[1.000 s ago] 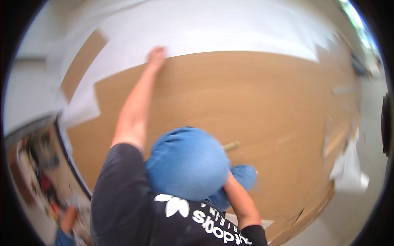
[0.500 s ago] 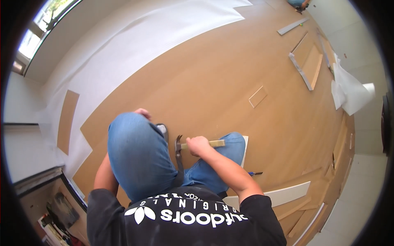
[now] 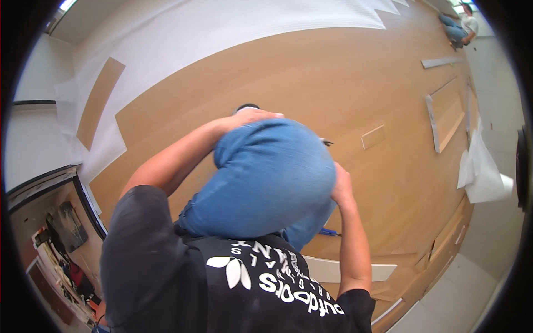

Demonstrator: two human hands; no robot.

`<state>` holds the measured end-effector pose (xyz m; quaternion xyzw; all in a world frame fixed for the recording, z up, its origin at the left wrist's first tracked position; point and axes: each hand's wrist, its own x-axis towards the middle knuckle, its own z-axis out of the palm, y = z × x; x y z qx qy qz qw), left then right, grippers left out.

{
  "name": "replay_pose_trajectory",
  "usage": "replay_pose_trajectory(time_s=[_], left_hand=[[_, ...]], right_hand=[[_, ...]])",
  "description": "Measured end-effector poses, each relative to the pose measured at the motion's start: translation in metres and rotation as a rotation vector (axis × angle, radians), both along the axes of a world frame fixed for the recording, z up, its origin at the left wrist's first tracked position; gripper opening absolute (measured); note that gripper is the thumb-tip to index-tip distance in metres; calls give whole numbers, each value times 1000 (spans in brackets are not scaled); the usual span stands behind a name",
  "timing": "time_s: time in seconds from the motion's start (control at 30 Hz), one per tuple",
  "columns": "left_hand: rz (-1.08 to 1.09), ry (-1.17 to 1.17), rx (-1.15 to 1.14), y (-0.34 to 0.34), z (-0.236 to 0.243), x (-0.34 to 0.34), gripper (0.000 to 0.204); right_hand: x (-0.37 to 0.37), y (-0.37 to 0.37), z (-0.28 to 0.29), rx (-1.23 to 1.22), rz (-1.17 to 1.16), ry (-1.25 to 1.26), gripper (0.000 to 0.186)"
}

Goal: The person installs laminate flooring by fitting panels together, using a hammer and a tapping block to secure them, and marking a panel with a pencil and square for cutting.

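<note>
My raised blue-jeaned knee [image 3: 272,177] fills the middle of the head view. My left hand [image 3: 258,115] rests along the top of it, fingers stretched out and partly hidden, near a dark shoe [image 3: 246,107]. My right hand [image 3: 341,182] is at the knee's right side, fingers curled and mostly out of sight; what it holds is hidden. A dark metal tool end [image 3: 326,142], apparently a hammer's, pokes out above it. Below lie a brown sheet [image 3: 277,66], a blue tool [image 3: 328,232] and a white board [image 3: 366,271].
A co-worker [image 3: 459,28] sits at the far right. A framed wooden piece [image 3: 434,122], grey strip [image 3: 438,62], crumpled white sheeting [image 3: 478,172] and small rectangle [image 3: 372,136] lie rightward. A cardboard strip [image 3: 100,102] lies leftward, near a dark-framed opening [image 3: 83,194].
Since half a second ago my knee has swung up and right, hiding most of the hammer. My left hand has risen onto its top; my right hand has moved right.
</note>
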<state>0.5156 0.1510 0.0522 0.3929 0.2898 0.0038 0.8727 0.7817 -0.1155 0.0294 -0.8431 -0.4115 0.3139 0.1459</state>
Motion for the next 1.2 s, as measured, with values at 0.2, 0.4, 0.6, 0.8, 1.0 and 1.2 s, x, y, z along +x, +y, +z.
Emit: replay_pose_trajectory(time_s=[0.2, 0.4, 0.6, 0.8, 1.0, 1.2], left_hand=[[-435, 47, 814, 77, -73, 61, 36], [-280, 844, 1700, 250, -188, 52, 41], [-195, 875, 1501, 304, -208, 60, 64], [-144, 740, 1475, 282, -199, 65, 75], [-142, 706, 1376, 294, -201, 76, 77], [-230, 782, 1336, 287, -201, 74, 79]], right_hand=[[32, 88, 71, -28, 6, -53, 34], [52, 189, 77, -338, 202, -356, 29], [89, 295, 86, -406, 466, -482, 24], [104, 419, 86, -332, 849, -490, 18], [127, 498, 73, -197, 1003, -764, 10], [190, 586, 60, -271, 1067, -810, 25]])
